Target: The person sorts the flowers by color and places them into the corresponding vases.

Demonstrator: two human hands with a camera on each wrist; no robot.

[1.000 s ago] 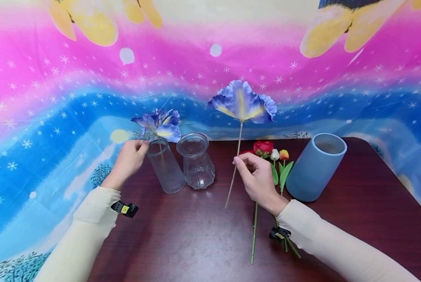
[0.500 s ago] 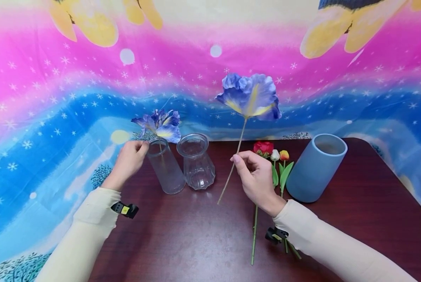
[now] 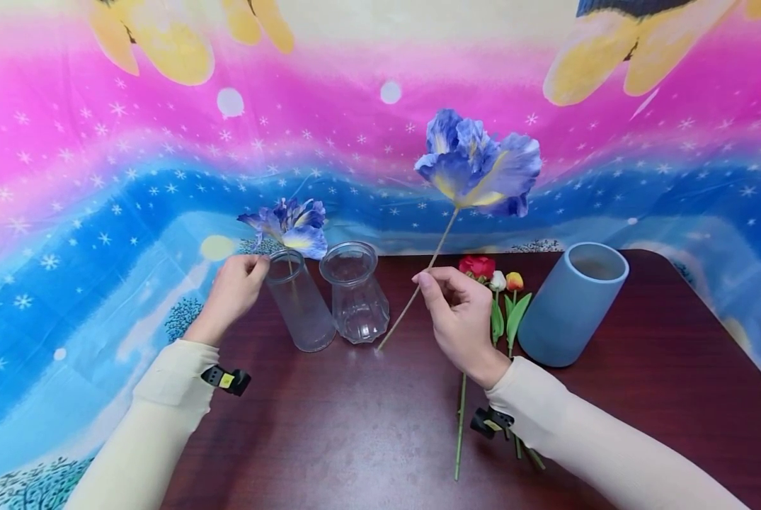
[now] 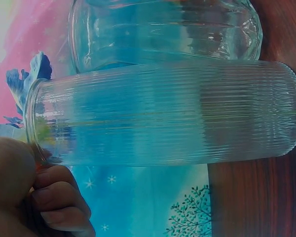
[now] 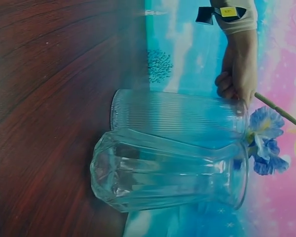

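My left hand (image 3: 236,289) pinches the rim of a ribbed clear glass vase (image 3: 304,312), its other fingers curled beside the rim in the left wrist view. A blue-purple iris (image 3: 291,223) stands in that vase, its thin stem faintly visible through the glass. Between thumb and fingertips, my right hand (image 3: 459,319) holds the stem of a second blue-purple iris (image 3: 482,166). That flower leans to the right, bloom up, and its stem's lower end points left toward a faceted clear glass vase (image 3: 359,301). Part of this stem (image 5: 281,111) crosses the right wrist view.
The two glass vases stand side by side on the dark red-brown table (image 3: 329,432). Right of my right hand is a tilted-looking blue-grey vase (image 3: 571,304). A red flower (image 3: 477,267), a white tulip (image 3: 498,281) and an orange-yellow tulip (image 3: 515,282) lie partly behind my right hand.
My right hand has shifted slightly left and up. The held iris has swung its bloom right and upward, its stem end leftward. My left hand keeps its place at the rim.
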